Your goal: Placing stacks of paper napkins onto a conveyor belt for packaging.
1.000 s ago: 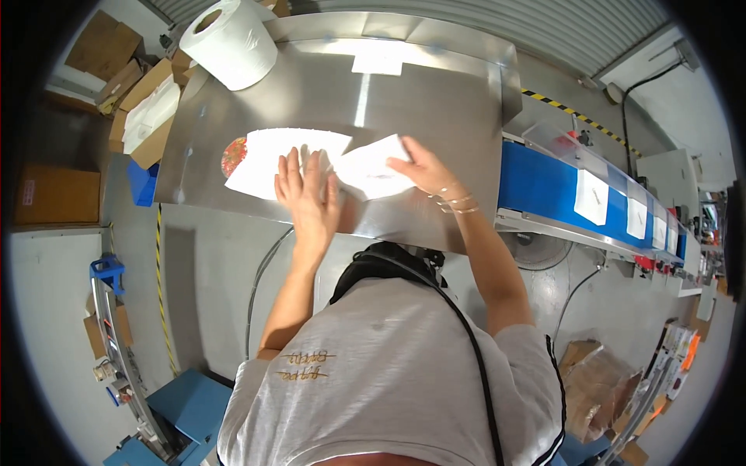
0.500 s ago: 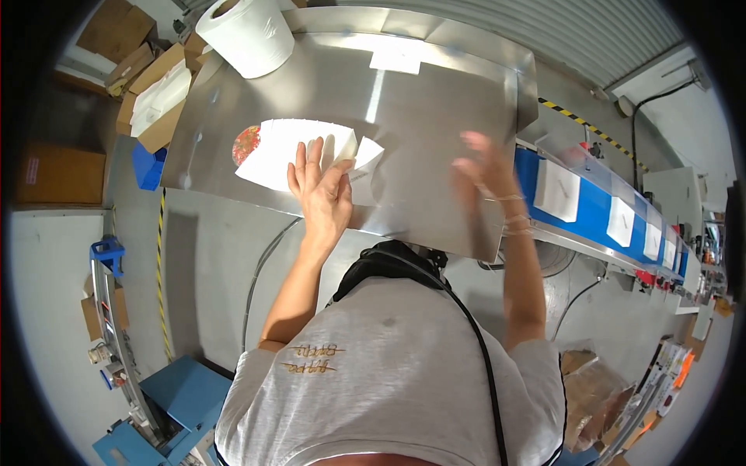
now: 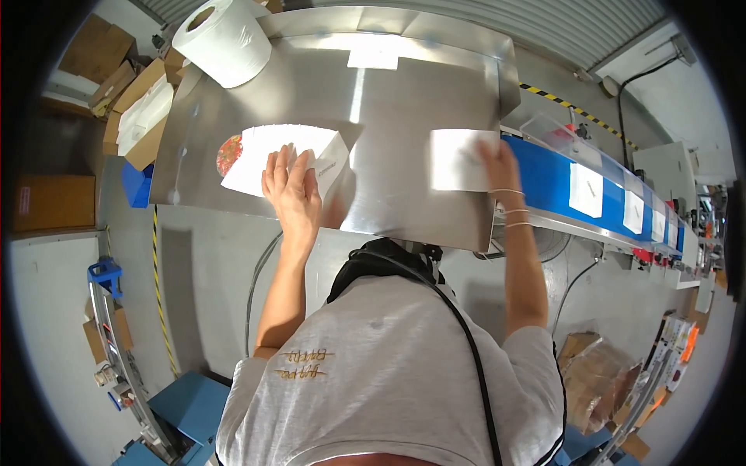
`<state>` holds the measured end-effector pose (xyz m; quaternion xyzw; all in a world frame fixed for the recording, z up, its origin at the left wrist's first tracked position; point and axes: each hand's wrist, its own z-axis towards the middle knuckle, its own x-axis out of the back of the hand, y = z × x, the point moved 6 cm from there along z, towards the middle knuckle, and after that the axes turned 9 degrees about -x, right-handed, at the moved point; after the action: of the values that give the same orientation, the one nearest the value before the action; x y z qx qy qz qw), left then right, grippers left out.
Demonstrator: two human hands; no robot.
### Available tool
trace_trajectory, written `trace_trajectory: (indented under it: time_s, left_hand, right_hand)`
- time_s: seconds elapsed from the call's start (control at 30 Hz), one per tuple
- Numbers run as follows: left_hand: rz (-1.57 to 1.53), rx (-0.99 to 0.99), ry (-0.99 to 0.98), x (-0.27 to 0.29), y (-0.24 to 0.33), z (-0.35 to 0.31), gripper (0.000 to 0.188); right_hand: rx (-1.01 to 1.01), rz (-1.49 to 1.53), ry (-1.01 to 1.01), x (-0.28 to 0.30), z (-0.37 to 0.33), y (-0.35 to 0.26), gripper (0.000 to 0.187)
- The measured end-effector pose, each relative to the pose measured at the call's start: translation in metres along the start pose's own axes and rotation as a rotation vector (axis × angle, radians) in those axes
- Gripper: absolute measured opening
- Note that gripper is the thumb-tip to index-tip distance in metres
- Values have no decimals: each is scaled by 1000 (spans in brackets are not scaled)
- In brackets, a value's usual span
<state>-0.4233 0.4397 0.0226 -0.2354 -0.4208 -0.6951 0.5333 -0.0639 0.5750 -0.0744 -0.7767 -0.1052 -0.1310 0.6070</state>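
Observation:
A fanned stack of flat white packets (image 3: 260, 140) lies on the left of the steel table (image 3: 388, 163). A red patterned piece (image 3: 230, 158) shows at its left end. Across the stack rests my left hand (image 3: 294, 190), open, its fingers stretched and slightly apart. The stack's right side tilts up and carries small dark print. Over the table's right edge, my right hand (image 3: 502, 171), smeared by motion, is closed on the right side of a square white packet (image 3: 458, 161). Its fingertips lie on top; the thumb is hidden.
A blue conveyor belt (image 3: 538, 172) carrying several white packets (image 3: 586, 190) adjoins the table at right under a clear guard. At the far left stand a large white roll (image 3: 233, 50) and an opened cardboard box (image 3: 140, 128). A small white sheet (image 3: 373, 58) lies at the back.
My right hand, empty before, now has a white packet from the belt's near end. The belt's other packets have shifted toward the table. My left hand's fingers have settled lower on the stack.

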Motion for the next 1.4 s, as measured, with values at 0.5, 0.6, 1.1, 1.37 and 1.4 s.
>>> trace_trajectory:
  time_s: [0.5, 0.6, 1.1, 1.37, 1.4]
  left_hand:
    - [-90, -30, -37, 3, 14, 3, 26]
    - [-120, -12, -36, 3, 10, 10, 33]
    - [16, 5, 83, 4, -16, -1, 28]
    - [-41, -2, -31, 9, -3, 0, 26]
    - [-62, -4, -15, 12, -2, 1, 27]
  right_hand:
    - [369, -129, -781, -173, -48, -113, 53]
    - [503, -209, -808, -195, -32, -112, 49]
    - [97, -919, 640, 92, 9, 4, 54]
    - [387, -195, -621, -171, -46, -119, 49]
    - [461, -97, -729, -191, -48, -121, 46]
